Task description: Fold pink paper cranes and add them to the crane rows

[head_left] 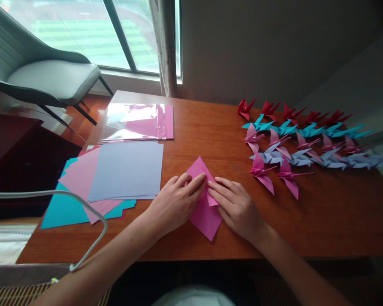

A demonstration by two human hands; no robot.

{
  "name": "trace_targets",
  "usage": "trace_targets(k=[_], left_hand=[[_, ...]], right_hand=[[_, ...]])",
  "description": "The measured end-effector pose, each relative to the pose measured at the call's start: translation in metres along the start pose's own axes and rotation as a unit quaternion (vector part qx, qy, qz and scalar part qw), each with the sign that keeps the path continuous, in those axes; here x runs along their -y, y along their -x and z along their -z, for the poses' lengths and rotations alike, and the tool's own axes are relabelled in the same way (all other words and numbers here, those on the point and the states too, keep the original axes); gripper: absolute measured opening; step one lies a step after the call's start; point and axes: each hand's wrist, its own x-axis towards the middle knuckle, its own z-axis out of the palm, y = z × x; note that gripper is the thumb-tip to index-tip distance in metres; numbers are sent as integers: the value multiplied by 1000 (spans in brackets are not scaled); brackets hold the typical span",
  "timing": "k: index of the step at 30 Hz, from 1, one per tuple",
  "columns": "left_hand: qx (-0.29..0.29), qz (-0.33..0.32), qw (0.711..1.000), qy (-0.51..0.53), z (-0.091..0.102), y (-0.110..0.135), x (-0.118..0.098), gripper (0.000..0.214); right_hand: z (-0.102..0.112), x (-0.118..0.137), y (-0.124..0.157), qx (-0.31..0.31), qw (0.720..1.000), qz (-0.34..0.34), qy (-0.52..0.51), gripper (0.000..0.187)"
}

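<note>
A bright pink sheet of origami paper [207, 223], partly folded into a diamond, lies on the table in front of me with its points towards and away from me. My left hand [180, 199] presses on its left side, fingers bent and close together near the middle crease. From the right, my right hand [238, 204] has its fingertips on a small folded flap [211, 199] of the same sheet. Both sets of fingertips almost meet at the centre. Parts of the paper are hidden under the fingers.
Rows of folded paper cranes in red [245, 109], turquoise [261, 123], pink [258, 170] and pale lilac [271, 156] stand at the right. Loose coloured sheets [127, 170] and a clear packet [134, 121] lie left. A white cable [92, 208] crosses the table's left side.
</note>
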Motion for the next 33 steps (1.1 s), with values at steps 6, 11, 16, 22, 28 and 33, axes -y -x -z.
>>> trace_targets(k=[6, 11, 16, 22, 28, 33], left_hand=[[3, -4, 1000, -1, -1, -1, 0, 40], [-1, -3, 1000, 6, -2, 0, 1, 38], [2, -3, 1000, 3, 0, 0, 0, 37], [8, 9, 1000, 7, 1, 0, -2, 39], [10, -1, 1000, 11, 1, 0, 0, 39], [9, 0, 1000, 12, 1, 1, 0, 40]], right_hand=[[3, 1, 2, 7, 1000, -8, -26, 39], [11, -3, -9, -37, 978, -109, -171, 31], [5, -17, -43, -43, 970, -201, -132, 9], [-2, -27, -58, 14, 973, -202, -109, 5], [4, -30, -56, 26, 969, -200, -140, 7], [4, -32, -56, 23, 972, -185, -145, 9]])
